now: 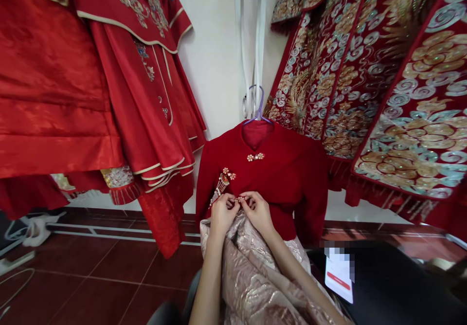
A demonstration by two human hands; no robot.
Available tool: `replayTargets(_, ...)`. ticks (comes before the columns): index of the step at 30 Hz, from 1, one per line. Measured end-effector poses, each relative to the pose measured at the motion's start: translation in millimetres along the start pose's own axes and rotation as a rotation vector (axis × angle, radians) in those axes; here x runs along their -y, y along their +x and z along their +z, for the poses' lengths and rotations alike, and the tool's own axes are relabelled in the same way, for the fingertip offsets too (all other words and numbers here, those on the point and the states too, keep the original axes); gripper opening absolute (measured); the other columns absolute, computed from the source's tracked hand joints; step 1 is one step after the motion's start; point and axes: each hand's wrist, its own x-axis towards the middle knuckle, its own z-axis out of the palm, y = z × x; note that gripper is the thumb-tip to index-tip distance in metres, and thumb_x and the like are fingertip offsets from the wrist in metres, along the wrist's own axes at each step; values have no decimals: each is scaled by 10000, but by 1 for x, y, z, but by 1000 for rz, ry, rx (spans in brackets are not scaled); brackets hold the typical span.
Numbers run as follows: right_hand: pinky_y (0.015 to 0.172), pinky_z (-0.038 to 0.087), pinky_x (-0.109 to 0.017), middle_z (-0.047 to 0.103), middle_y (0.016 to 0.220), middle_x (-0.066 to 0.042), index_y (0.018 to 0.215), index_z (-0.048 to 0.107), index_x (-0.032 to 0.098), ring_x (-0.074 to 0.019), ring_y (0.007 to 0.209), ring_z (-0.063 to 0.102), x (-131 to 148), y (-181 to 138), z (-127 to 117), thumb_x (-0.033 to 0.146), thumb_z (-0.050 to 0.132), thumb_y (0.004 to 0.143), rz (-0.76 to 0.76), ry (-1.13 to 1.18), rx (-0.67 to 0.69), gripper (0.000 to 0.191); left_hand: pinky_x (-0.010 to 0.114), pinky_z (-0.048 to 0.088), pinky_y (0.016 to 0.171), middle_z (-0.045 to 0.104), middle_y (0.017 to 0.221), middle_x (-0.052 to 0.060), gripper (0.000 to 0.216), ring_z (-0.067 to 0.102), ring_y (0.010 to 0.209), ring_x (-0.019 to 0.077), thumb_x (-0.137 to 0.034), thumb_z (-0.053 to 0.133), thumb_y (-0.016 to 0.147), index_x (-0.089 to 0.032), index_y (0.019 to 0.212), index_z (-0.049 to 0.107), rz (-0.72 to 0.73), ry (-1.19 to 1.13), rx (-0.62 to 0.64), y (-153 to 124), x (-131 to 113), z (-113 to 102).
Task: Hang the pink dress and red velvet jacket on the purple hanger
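A red velvet top [277, 179] hangs on a purple hanger [257, 107] in front of me, with a pearl button [255, 157] at the collar and a beaded tassel clasp [223, 181] on the chest. My left hand [223, 214] and my right hand [257, 210] meet at the front of the top, fingers pinched on a small pearl button [239, 200] between them. A pale pink and gold brocade skirt [251, 276] drapes under my forearms.
Red satin robes [91, 81] hang at the left. Heavily embroidered red and gold garments [383, 77] hang at the right. A white wall [219, 47] is behind. Dark red floor tiles [91, 276] lie below, and a black surface with a white card [339, 276] is at lower right.
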Motion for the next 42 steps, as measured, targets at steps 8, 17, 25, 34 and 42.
replayTargets(8,618,447,-262,633,833,-37,935,682,197,-140,640,547,2,0,-1,300,561,834,-17,-22,25,189,231,498,663,662,790,33,113,621,683,120,-164,598,722,-159,832,622,-49,-84,5,2,6,4)
replayTargets(17,598,442,-260,619,816,-32,935,684,202,-137,623,538,-1,-1,0,338,571,837,-15,-7,3,202,249,542,676,701,747,43,130,658,668,131,-182,657,690,-144,814,661,-159,-283,15,2,5,1)
replayTargets(25,604,445,-259,622,821,-27,926,683,206,-137,631,544,-3,0,0,350,586,834,-6,29,16,197,277,559,696,728,789,86,198,681,694,161,-263,694,701,-117,835,695,-179,-365,46,4,6,-2)
replayTargets(34,626,455,-258,629,858,-31,949,670,218,-143,652,545,0,-1,-1,284,569,821,-11,-72,50,175,272,562,696,735,774,79,150,689,675,154,-138,667,679,-118,821,712,-203,-287,15,3,5,0)
replayTargets(42,630,468,-279,636,872,-47,937,669,211,-154,655,555,2,-1,-1,323,544,847,-7,-55,40,191,294,562,719,736,763,62,140,694,686,162,-158,653,690,-143,809,724,-190,-255,17,2,3,-3)
